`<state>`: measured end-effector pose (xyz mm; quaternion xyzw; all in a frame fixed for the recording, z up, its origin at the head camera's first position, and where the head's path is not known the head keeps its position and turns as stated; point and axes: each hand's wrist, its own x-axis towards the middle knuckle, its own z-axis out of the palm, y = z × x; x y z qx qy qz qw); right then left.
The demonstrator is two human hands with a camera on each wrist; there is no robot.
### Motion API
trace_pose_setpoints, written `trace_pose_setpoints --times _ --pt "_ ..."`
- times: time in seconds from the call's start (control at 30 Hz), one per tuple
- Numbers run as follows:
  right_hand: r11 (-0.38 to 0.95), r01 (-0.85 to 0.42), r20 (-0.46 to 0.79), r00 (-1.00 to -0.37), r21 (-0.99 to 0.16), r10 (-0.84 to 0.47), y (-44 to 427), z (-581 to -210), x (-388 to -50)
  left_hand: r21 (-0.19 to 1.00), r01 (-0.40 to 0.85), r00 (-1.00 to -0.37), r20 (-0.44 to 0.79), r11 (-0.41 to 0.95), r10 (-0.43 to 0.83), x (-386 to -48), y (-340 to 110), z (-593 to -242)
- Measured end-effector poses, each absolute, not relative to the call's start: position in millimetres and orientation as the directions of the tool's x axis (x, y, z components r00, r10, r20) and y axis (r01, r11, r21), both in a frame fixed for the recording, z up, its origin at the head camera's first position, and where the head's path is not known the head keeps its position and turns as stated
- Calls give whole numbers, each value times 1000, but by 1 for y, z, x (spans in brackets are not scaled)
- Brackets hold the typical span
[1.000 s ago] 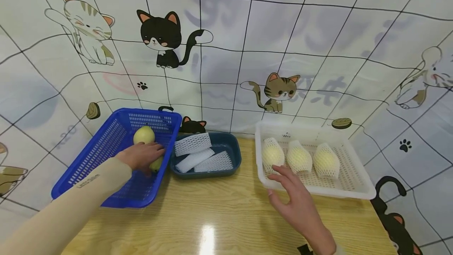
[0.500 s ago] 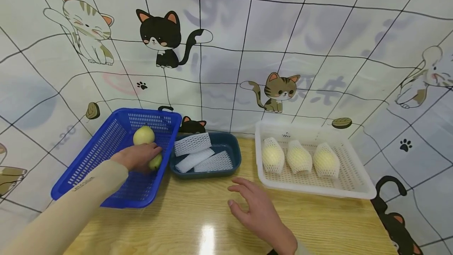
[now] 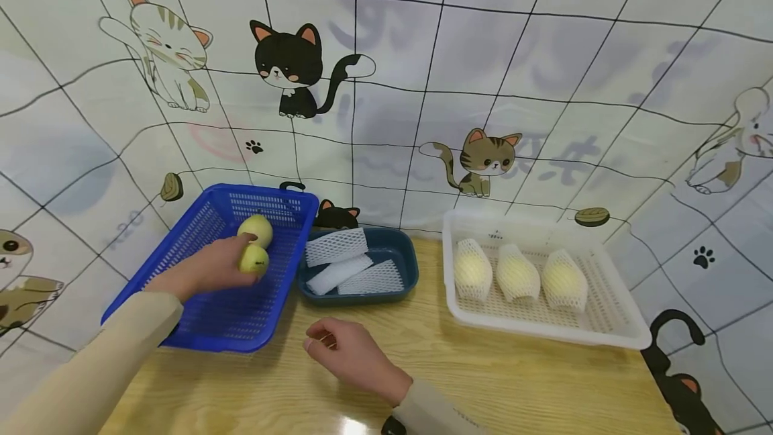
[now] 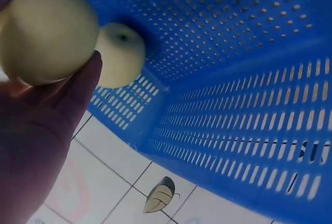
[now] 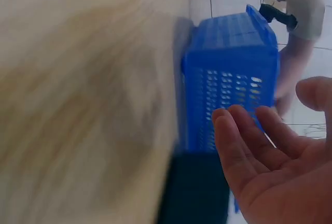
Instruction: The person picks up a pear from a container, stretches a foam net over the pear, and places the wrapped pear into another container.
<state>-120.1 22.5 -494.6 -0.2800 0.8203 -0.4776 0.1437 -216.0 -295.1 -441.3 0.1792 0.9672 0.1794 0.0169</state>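
Observation:
My left hand (image 3: 211, 266) grips a pale yellow-green pear (image 3: 254, 259) over the blue basket (image 3: 241, 342), with the fruit's dark-centred end showing. In the left wrist view the held pear (image 4: 49, 32) fills the upper left corner. Behind it a second pear (image 3: 256, 229) lies in the basket. My right hand (image 3: 356, 358) is above the table in front of the dark teal tray (image 3: 362, 299), loosely bent and holding nothing. In the right wrist view, the right hand's fingers (image 5: 249, 154) point toward the basket's side.
Several white foam net sleeves (image 3: 338, 274) lie in the teal tray. To the right, a white basket (image 3: 604, 335) holds three pears in foam nets (image 3: 517, 272). A cat-patterned sheet (image 3: 386, 86) rises behind the wooden table (image 3: 513, 381).
My left hand has lifted one pear from the bottom of the blue basket. From the white basket's front edge, my right hand has moved left. The head view has shifted slightly.

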Motion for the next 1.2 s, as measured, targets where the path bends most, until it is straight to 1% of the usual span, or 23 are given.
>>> trace_pose_setpoints --times 0.07,0.2,0.33,0.4,0.47,0.53,0.57,0.6,0.67,0.7,0.77,0.87,1.03,1.2 --pt "367 -293 20 -804 -883 -594 15 -499 -122 430 278 -957 43 859 288 -210 -294 -437" --pt "385 -288 6 -807 -877 -590 12 -505 -122 557 181 -983 79 810 165 -195 -290 -426" --pt "420 -288 14 -838 -861 -546 24 -505 -122 646 173 -985 135 743 112 -180 -273 -413" --pt "467 -357 84 -857 -809 -509 32 -506 -123 685 167 -985 143 709 95 -172 -263 -407" --pt "536 -469 207 -855 -702 -476 41 -507 -127 725 160 -986 148 670 76 -165 -252 -402" --pt "640 -571 363 -821 -514 -441 50 -511 -133 766 149 -988 143 626 60 -159 -242 -399" --pt "686 -601 438 -789 -409 -431 55 -513 -137 786 149 -988 144 600 57 -156 -237 -398" --pt "722 -615 500 -755 -317 -425 61 -515 -141 804 149 -988 145 575 53 -153 -232 -398" --pt "782 -601 586 -697 -162 -414 72 -519 -150 840 152 -988 142 520 58 -149 -223 -397" --pt "800 -591 614 -671 -104 -416 78 -521 -154 858 154 -988 140 490 64 -147 -218 -397" --pt "812 -583 633 -643 -39 -431 88 -524 -162 886 154 -988 135 438 75 -143 -210 -397" --pt "807 -590 636 -628 -13 -449 99 -528 -170 919 143 -989 119 367 88 -138 -200 -400" --pt "798 -601 642 -629 -43 -439 111 -528 -180 950 123 -989 95 288 110 -134 -186 -408" --pt "819 -573 593 -672 -36 -444 117 -524 -180 966 65 -992 34 249 124 -129 -175 -415"
